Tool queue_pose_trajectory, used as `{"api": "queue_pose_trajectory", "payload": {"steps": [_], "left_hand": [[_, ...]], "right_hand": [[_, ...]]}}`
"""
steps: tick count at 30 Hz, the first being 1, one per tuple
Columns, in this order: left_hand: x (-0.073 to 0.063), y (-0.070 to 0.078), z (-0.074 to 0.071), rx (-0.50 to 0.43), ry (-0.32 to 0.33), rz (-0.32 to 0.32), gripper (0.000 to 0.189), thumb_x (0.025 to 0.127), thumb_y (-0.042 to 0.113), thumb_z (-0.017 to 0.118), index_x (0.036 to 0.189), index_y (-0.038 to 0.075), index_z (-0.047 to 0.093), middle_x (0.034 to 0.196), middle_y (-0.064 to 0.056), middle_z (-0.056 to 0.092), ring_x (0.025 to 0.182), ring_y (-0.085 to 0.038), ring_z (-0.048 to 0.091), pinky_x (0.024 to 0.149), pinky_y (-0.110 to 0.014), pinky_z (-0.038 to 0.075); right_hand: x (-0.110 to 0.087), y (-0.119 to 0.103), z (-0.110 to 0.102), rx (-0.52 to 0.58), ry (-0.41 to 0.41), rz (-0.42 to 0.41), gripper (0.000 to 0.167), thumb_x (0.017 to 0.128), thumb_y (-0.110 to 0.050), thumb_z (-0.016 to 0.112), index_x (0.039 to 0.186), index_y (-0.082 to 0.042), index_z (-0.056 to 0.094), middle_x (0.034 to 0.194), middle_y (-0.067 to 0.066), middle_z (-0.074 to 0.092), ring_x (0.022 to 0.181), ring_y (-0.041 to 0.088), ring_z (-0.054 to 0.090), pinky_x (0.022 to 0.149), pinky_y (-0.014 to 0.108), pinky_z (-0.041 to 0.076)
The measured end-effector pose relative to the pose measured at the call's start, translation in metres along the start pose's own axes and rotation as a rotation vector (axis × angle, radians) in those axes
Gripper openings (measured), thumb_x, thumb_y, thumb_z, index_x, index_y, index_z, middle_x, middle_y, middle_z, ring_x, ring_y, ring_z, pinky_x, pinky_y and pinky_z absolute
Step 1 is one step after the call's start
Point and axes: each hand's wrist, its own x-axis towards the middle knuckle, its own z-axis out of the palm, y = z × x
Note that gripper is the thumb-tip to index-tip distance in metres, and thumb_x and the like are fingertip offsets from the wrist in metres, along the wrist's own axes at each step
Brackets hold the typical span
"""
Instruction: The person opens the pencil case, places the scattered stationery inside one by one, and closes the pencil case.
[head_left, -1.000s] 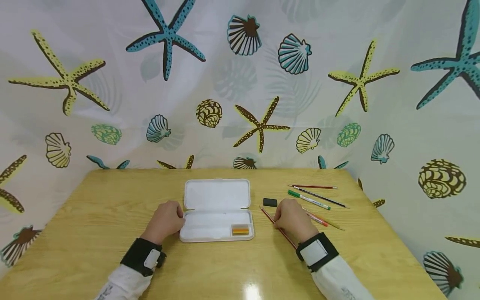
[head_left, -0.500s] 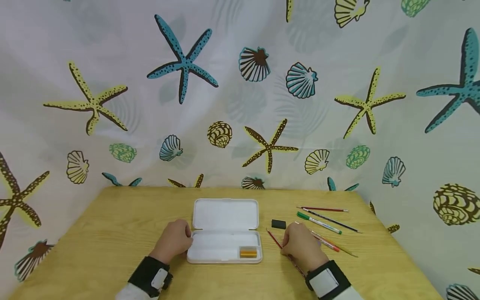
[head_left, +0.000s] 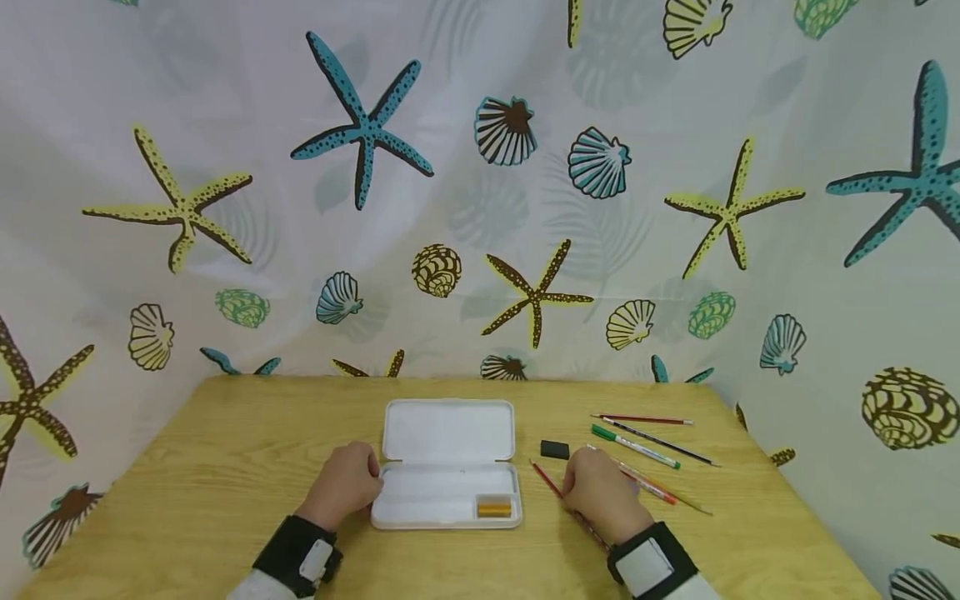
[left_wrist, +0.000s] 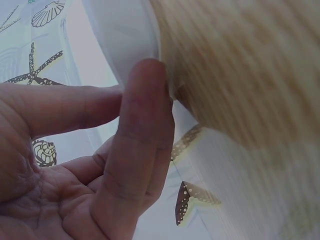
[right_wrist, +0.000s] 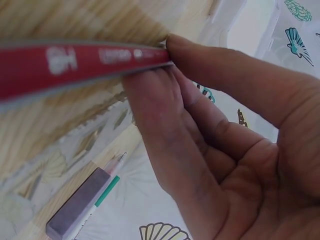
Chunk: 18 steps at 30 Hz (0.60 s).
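Observation:
A white pencil case (head_left: 442, 496) lies with its lid (head_left: 448, 429) folded back on the table. My left hand (head_left: 343, 483) pinches the left edge of its base between thumb and fingers; the left wrist view shows this grip on the white rim (left_wrist: 135, 40). A small yellow-orange block (head_left: 494, 507) sits in the base's lower right compartment. To the right of the case, my right hand (head_left: 606, 496) pinches a red pencil (head_left: 546, 477) between thumb and fingertips. Close up in the right wrist view, the red pencil (right_wrist: 85, 62) carries pale lettering.
A black eraser (head_left: 555, 450) lies between the case and the pencils. Farther right are a green-capped pen (head_left: 636, 447), a dark pencil (head_left: 660, 439), another red pencil (head_left: 647, 419) and a red-ended pen (head_left: 652, 487). A clear strip with cut-out shapes (right_wrist: 90, 142) shows near the right hand.
The head view has tilted up, so the table appears lower in it. Both hands keep their grips, and the case and pencils have not visibly moved on the table.

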Motion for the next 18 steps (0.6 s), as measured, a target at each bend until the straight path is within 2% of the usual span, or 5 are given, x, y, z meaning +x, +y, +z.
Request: {"api": "queue_pose_trajectory", "payload": {"steps": [18], "left_hand": [[0.0007,-0.0002,-0.0001,-0.012,0.0,0.017,0.005,0.079,0.0,0.063,0.077,0.001,0.059,0.069,-0.008,0.058,0.054,-0.018,0.054,0.05,-0.027,0.042]], "right_hand": [[-0.0005,-0.0031,-0.0056,-0.018,0.002,-0.017,0.019,0.068,-0.001,0.079,0.061,-0.013,0.066,0.07,0.0,0.06,0.062,0.015,0.053,0.053,0.027,0.041]]}}
